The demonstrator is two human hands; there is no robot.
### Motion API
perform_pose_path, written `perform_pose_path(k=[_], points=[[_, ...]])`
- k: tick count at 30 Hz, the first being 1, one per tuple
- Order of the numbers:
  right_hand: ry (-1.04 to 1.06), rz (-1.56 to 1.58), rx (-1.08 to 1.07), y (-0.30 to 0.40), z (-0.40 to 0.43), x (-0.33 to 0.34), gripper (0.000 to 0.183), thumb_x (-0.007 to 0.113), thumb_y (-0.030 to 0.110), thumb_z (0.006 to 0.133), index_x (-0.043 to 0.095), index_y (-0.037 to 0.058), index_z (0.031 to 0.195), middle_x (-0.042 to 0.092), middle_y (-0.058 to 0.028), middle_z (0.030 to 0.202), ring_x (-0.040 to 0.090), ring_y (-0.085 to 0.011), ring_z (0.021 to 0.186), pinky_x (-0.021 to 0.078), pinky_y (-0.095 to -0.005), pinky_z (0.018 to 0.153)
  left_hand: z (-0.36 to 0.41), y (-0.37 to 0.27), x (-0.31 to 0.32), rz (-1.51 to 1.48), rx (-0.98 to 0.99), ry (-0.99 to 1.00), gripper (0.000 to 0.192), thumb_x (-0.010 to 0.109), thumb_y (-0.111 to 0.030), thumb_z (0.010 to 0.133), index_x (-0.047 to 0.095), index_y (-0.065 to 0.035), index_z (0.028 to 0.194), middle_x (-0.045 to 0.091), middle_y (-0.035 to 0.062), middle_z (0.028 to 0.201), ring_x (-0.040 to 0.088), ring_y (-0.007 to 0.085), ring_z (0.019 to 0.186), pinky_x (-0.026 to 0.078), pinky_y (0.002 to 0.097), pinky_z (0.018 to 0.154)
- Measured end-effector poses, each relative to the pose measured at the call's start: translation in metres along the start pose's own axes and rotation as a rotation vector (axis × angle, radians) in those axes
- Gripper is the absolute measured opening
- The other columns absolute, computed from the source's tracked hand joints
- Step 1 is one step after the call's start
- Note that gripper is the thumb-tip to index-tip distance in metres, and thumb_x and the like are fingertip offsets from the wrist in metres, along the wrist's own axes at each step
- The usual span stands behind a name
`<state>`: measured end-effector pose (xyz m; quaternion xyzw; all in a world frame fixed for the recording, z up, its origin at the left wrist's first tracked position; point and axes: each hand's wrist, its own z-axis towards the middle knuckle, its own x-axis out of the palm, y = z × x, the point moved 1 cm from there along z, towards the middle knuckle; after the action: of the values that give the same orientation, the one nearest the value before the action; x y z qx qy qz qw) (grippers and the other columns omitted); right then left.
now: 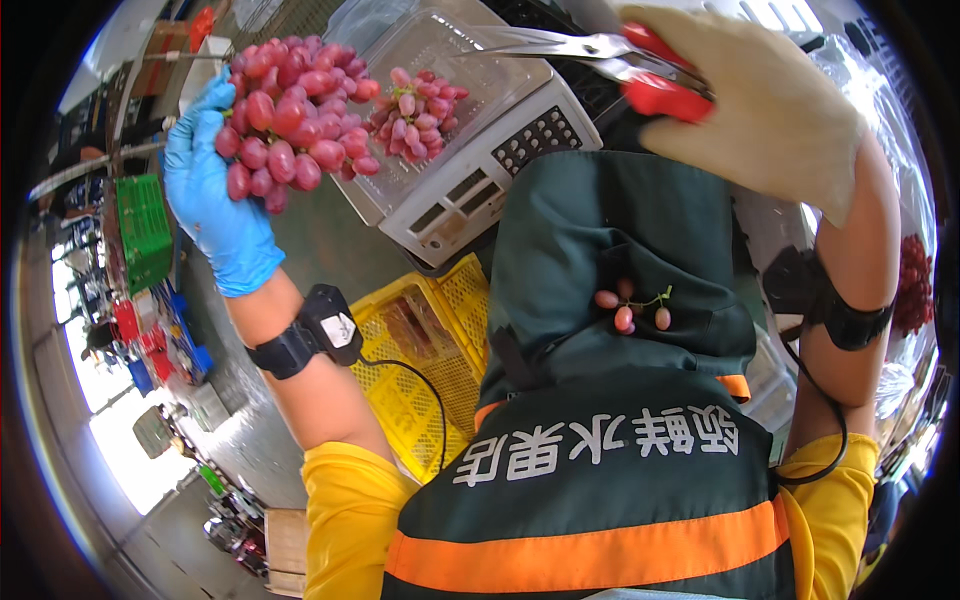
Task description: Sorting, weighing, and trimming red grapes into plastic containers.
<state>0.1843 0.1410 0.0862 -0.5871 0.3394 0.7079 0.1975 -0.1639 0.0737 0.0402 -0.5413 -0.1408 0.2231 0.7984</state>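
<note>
My left hand (217,187), in a blue glove, holds up a large bunch of red grapes (292,120). Some of its fingers are hidden behind the fruit. At upper right my right hand (765,112), in a cream fabric glove, grips red-handled scissors (600,46). Their slim metal blades point left, above the scale and apart from the held bunch. A smaller bunch of grapes (420,114) rests on the clear plastic container (465,82) on the weighing scale (472,195). A sprig with several loose grapes (625,318) lies on the dark green apron (622,225) over my lap.
A yellow plastic crate (405,360) stands on the floor at my left, with a clear punnet (420,326) inside. More red grapes (913,285) sit in clear plastic at far right. A green crate (142,232) stands farther left. Cables hang from both wrist-worn devices.
</note>
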Motion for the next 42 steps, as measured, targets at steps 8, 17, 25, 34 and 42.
perform_pose_path(k=[8,17,25,34,42], points=[[0.081,0.365,0.234,-0.059,-0.090,0.034,0.045,0.071,0.018,0.071,0.060,0.0051,0.113,0.064,-0.0172,0.089,0.062,-0.0350,0.082,0.0491,-0.0359,0.078,-0.017,-0.042,-0.016,-0.126,-0.119,-0.080,0.023,0.051,-0.006,0.094,0.065,0.0077,0.106,0.066,0.0144,0.112,0.063,0.0230,0.103,0.049,0.0368,0.096],[0.169,0.944,0.431,-0.049,-0.130,0.036,0.039,0.069,0.010,0.073,0.061,0.0073,0.112,0.054,0.0014,0.075,0.052,-0.0080,0.070,0.0440,-0.0236,0.069,-0.062,-0.041,-0.012,-0.293,-0.204,0.127,0.027,0.053,-0.012,0.095,0.062,0.0032,0.115,0.065,0.0126,0.117,0.063,0.0232,0.107,0.048,0.0374,0.100],[0.246,0.948,0.458,-0.038,-0.126,0.039,0.045,0.069,0.004,0.068,0.057,0.0034,0.111,0.053,-0.0005,0.081,0.049,-0.0079,0.075,0.0421,-0.0228,0.071,-0.076,-0.021,-0.011,-0.317,-0.267,0.002,0.027,0.054,-0.013,0.095,0.062,0.0036,0.114,0.065,0.0098,0.114,0.063,0.0219,0.102,0.049,0.0349,0.095],[-0.122,0.938,0.185,-0.010,0.011,0.101,0.036,0.068,0.023,0.076,0.060,0.0042,0.105,0.066,-0.0174,0.091,0.065,-0.0275,0.086,0.0495,-0.0362,0.079,-0.046,-0.014,-0.055,-0.203,-0.141,-0.155,0.027,0.051,-0.011,0.095,0.062,0.0061,0.112,0.066,0.0111,0.109,0.064,0.0191,0.096,0.051,0.0333,0.092],[0.193,0.500,-0.085,0.055,0.147,0.157,0.046,0.071,0.016,0.075,0.060,0.0106,0.120,0.069,-0.0124,0.105,0.064,-0.0323,0.102,0.0509,-0.0384,0.085,-0.053,0.002,-0.070,-0.125,-0.122,-0.366,0.028,0.052,-0.010,0.093,0.063,0.0075,0.111,0.066,0.0129,0.105,0.065,0.0203,0.090,0.054,0.0335,0.084]])
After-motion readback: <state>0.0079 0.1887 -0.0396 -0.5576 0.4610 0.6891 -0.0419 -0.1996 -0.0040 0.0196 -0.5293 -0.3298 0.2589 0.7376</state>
